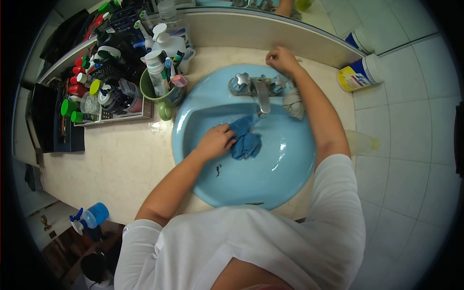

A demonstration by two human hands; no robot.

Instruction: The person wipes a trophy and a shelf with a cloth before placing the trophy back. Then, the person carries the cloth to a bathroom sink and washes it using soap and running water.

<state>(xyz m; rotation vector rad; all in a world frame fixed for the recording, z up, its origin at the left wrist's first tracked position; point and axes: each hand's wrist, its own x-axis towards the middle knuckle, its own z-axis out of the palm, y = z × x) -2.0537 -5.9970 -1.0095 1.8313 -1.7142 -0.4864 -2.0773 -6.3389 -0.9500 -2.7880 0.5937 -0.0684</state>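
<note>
In the blue sink (295,159), my left hand (216,141) has its fingers closed on the left edge of a crumpled blue cloth (247,146). The cloth lies in the basin, just below the silver faucet (262,96). My right hand (282,61) is behind the sink's back right rim, past the right tap knob, with its fingers curled; whether it holds anything does not show. A bunched grey cloth (293,104) rests on the sink's right rim beside my right forearm.
A green mug (165,110) with brushes and a bottle stands left of the sink. Behind it are a pump bottle (168,42) and a crowded basket (145,110). A yellow-labelled tub (360,74) is at the back right. A blue spray bottle (95,215) is at lower left.
</note>
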